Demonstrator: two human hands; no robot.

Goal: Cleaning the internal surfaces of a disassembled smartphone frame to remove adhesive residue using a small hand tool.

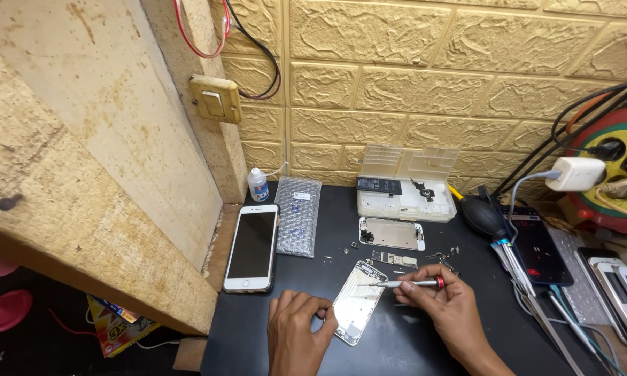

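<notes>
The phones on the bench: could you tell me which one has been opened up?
The silver phone shell between the left hand and right hand; the white phone beside it lies intact.

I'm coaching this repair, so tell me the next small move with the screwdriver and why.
Probably turn the screwdriver in place: its tip sits inside the open phone housing, the right hand pinches the shaft, and the left hand braces the housing's lower edge.

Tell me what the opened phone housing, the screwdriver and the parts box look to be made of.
Phone housing: likely metal, matte silver with a pale sheen.
Screwdriver in the right hand: metal by its look, satin silver shaft with a red band.
Parts box: clear plastic, translucent, its compartments visible through it.
</notes>
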